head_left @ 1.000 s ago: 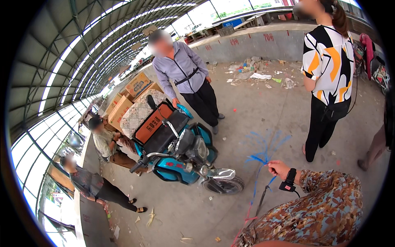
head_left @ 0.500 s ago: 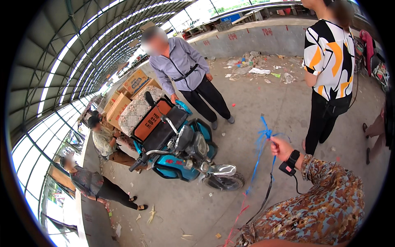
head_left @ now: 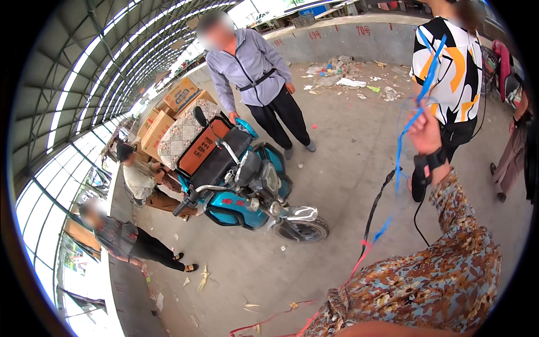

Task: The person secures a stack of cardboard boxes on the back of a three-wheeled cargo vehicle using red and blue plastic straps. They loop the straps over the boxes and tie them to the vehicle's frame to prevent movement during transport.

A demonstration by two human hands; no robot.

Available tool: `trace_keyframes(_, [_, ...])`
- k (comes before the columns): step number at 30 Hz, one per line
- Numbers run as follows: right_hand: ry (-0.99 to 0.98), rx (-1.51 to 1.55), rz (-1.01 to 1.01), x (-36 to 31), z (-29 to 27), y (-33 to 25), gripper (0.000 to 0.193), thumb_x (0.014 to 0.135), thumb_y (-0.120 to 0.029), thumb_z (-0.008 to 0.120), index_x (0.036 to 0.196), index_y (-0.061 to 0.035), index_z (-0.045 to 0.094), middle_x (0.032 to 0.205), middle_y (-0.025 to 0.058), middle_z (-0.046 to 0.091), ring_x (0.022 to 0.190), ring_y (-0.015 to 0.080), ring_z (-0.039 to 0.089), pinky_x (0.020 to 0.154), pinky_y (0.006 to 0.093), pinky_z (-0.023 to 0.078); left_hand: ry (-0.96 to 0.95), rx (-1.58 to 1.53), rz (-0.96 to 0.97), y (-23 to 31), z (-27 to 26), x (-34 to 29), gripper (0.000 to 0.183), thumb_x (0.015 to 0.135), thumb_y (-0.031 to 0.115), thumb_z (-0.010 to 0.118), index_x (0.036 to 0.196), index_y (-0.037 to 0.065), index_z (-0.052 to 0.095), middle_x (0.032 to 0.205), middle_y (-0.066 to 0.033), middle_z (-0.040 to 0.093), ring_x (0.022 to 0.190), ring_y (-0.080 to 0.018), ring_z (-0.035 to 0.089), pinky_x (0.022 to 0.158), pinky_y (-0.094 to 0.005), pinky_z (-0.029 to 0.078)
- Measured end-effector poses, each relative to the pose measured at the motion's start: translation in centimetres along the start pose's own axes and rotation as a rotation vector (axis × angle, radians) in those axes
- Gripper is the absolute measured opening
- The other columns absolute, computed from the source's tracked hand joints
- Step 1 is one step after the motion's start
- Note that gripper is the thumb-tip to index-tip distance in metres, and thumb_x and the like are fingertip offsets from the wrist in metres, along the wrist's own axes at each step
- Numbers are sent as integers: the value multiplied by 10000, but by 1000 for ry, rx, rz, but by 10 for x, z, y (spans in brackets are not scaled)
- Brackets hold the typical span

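Note:
My right hand (head_left: 425,132) is raised at the right, its fingers closed around a blue plastic string (head_left: 399,147). Loose blue ends stick up above the fist, and a longer length hangs below it. Lower down, the blue string meets a red string (head_left: 359,263), which trails toward the bottom edge. A black cord (head_left: 371,209) hangs beside the blue one. The wrist wears a black band with a small box (head_left: 429,163), and the sleeve (head_left: 421,275) is floral. My left hand is out of view; a strip of bare skin shows along the lower edge.
A teal three-wheeler (head_left: 241,210) loaded with cardboard boxes (head_left: 160,135) stands at centre left. One person (head_left: 250,67) in a grey jacket touches it; another (head_left: 449,78) stands close beyond my hand. Others are at the left and far right. Litter (head_left: 337,73) lies by the low wall.
My right hand has risen and moved right, drawing the blue string up with it. The red string has shifted right and now spreads in a loop near the bottom.

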State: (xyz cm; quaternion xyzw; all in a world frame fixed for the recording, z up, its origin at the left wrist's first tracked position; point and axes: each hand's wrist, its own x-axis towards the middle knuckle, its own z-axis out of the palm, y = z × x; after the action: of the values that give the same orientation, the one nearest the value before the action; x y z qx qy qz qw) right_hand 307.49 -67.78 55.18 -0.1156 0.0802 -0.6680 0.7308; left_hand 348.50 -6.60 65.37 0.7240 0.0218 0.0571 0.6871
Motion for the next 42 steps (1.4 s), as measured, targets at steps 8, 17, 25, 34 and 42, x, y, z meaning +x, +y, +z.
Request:
trace_keyframes(8, [47, 4, 173, -27, -23, 32, 164, 984, -274, 551, 992, -128, 626, 562, -94, 368, 493, 56, 368, 492, 239, 331, 7, -49, -80, -6, -6, 0, 206, 940, 325, 508, 823, 155, 511, 734, 14, 517, 649, -156, 460, 608, -345, 398])
trace_keyframes(17, [107, -31, 203, -22, -45, 23, 146, 971, -273, 572, 963, -130, 604, 552, -102, 373, 502, 48, 374, 518, 241, 331, -9, -40, -99, -34, -24, 7, 245, 927, 393, 534, 840, 163, 536, 754, 15, 534, 654, -187, 478, 615, -380, 422])
trace_keyframes(25, [118, -43, 228, -20, -48, 31, 151, 976, -276, 561, 959, -131, 604, 551, -103, 386, 502, 50, 388, 521, 250, 341, -15, 31, -162, -39, -18, 20, 291, 897, 492, 582, 850, 207, 548, 738, 37, 516, 612, -176, 451, 599, -378, 422])
trace_keyframes(34, [163, -67, 229, -24, -65, 25, 153, 978, -276, 554, 969, -132, 604, 552, -100, 378, 508, 50, 385, 541, 252, 348, -56, 60, -283, -62, -16, 36, 303, 855, 537, 576, 861, 238, 528, 766, 36, 501, 684, -184, 449, 612, -480, 399])
trace_keyframes(42, [116, -46, 210, -7, -61, 27, 165, 982, -279, 545, 924, -134, 600, 559, -99, 370, 503, 58, 371, 526, 248, 339, -76, -16, -64, -3, 83, -24, 232, 959, 337, 500, 871, 125, 532, 733, 17, 506, 641, -135, 448, 568, -317, 401])
